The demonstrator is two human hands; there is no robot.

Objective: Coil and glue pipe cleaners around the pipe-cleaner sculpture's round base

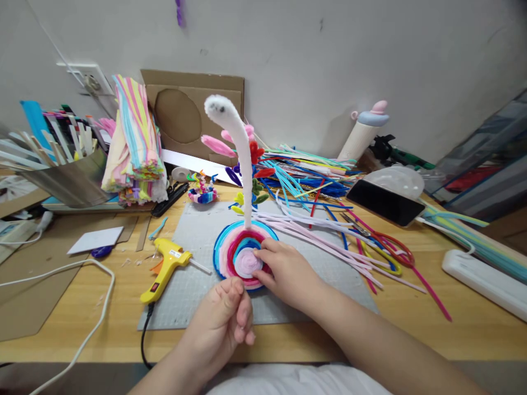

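Observation:
A round base of coiled pipe cleaners (224, 249) in blue, pink and red rings lies on the grey cutting mat (185, 296). On its middle is a pale lilac pipe-cleaner coil (246, 263). My right hand (288, 271) grips this coil's right side between thumb and fingers. Just in front of the base, my left hand (228, 312) is closed, thumb against curled fingers; whatever it may pinch is hidden. From the back of the base rises a white fuzzy stem (245, 164), bent over at the top, with colourful pipe-cleaner flowers (256, 152) beside it.
A yellow glue gun (167, 269) lies left of the base, its cord running to the front edge. Loose pipe cleaners (313, 236), scissors (391, 247) and a phone (385, 203) are to the right. A metal container of sticks (74, 178) stands at the left.

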